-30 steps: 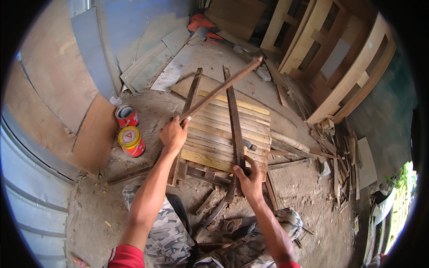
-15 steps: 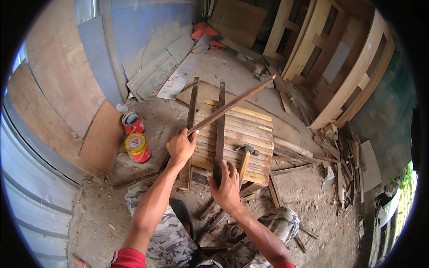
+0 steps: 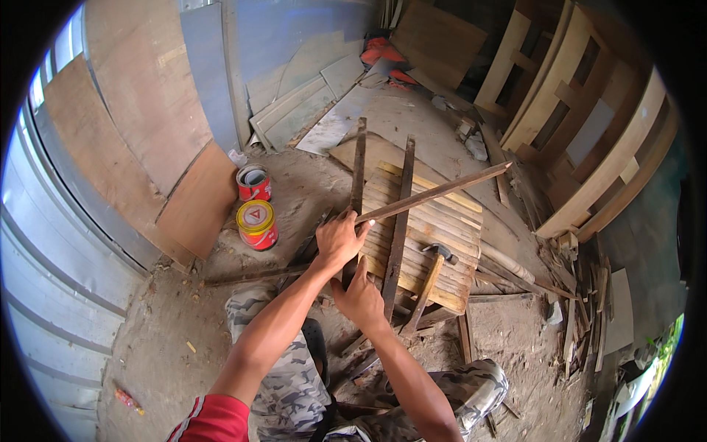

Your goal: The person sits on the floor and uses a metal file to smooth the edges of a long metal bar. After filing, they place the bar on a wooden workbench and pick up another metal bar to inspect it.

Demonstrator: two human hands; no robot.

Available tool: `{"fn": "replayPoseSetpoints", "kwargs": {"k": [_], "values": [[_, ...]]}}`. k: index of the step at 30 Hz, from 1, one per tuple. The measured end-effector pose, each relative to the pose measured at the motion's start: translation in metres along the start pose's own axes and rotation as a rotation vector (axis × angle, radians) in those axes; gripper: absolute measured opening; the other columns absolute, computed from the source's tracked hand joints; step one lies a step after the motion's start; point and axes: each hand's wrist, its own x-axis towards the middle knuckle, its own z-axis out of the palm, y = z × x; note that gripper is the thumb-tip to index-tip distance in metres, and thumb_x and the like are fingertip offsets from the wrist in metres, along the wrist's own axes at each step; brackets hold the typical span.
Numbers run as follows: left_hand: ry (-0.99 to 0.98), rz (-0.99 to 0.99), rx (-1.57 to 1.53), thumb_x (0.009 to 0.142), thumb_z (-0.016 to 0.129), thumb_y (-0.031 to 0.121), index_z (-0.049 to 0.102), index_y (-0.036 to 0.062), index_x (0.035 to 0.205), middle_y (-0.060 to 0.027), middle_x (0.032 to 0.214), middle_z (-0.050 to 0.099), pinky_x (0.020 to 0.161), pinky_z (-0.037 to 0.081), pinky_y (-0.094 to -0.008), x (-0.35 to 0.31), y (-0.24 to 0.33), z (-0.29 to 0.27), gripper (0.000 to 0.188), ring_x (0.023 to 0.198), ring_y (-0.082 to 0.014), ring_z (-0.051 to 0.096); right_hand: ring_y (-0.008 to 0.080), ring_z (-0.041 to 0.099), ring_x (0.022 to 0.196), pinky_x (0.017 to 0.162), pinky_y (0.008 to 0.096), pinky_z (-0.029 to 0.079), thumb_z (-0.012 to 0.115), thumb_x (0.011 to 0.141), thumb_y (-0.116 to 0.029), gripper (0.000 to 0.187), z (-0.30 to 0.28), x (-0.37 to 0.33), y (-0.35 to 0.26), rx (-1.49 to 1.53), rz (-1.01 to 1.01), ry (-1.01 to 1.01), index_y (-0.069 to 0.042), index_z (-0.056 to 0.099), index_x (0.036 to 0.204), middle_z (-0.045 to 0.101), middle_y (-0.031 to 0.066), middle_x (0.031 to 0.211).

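My left hand (image 3: 340, 239) is closed around the near end of a thin wooden strip (image 3: 449, 187), which slants up to the right above the slatted wooden panel (image 3: 434, 225). Two dark wooden strips lie lengthwise over the panel's left side: a left one (image 3: 359, 166) and a middle one (image 3: 398, 228). Beside the left strip's near part is my right hand (image 3: 361, 300), thumb and index finger apart; whether it touches that strip I cannot tell. A claw hammer (image 3: 429, 283) rests on the panel's right side, handle toward me. My hands hide the left strip's near end.
Two paint cans, one uncovered (image 3: 254, 182) and one with a yellow lid (image 3: 257, 225), stand left on the dirt floor. Plywood sheets (image 3: 199, 202) lean on the left wall. Wooden frames (image 3: 582, 147) stand at the right, scrap wood (image 3: 582, 302) below them.
My right hand has left the middle dark strip and moved left, close under my left hand. The view has turned, shifting the scene rightward. My left hand still holds the slanting strip.
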Motion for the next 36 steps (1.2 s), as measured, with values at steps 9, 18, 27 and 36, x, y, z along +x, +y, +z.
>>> {"fn": "replayPoseSetpoints", "kwargs": {"k": [9,18,27,36], "values": [[-0.138,-0.221,-0.081,0.099,0.036,0.067,0.067,0.0053,0.113,-0.0145,0.076,0.072,0.054,0.055,-0.0432,-0.002,-0.026,-0.020,0.070,0.067,-0.0293,0.072,0.0311,0.071,0.068,0.066,0.0422,0.056,0.056,0.094,-0.026,0.079,0.031,0.006,0.003,0.554,0.098,0.074,0.001,0.014,0.155,0.069,0.0281,0.092],[-0.181,-0.510,-0.756,0.101,0.053,0.052,0.063,-0.0017,0.096,-0.0054,0.067,0.064,0.047,0.049,-0.0267,-0.008,-0.075,-0.062,0.055,0.050,-0.0128,0.062,0.0216,0.066,0.060,0.056,0.0350,0.054,0.058,0.097,-0.022,0.075,0.054,-0.028,0.010,0.679,0.118,0.198,0.000,0.015,0.155,0.067,0.0196,0.094],[-0.374,-0.510,-0.654,0.105,0.050,0.037,0.060,-0.0006,0.111,-0.0049,0.070,0.065,0.048,0.048,-0.0304,-0.034,-0.024,-0.097,0.039,0.052,-0.0136,0.063,0.0176,0.062,0.069,0.060,0.0339,0.053,0.060,0.100,-0.025,0.075,0.069,-0.044,0.017,0.811,0.069,0.221,0.000,0.016,0.155,0.063,0.0200,0.109],[-0.495,-0.180,-0.242,0.105,0.043,0.025,0.052,-0.0086,0.108,-0.0261,0.080,0.064,0.056,0.057,-0.0463,-0.085,0.032,-0.074,0.035,0.064,-0.0387,0.068,0.0421,0.047,0.131,0.110,0.0473,0.041,0.061,0.097,-0.019,0.064,0.044,-0.084,0.029,0.490,-0.063,0.172,0.009,0.033,0.146,0.043,0.0331,0.141]]}}
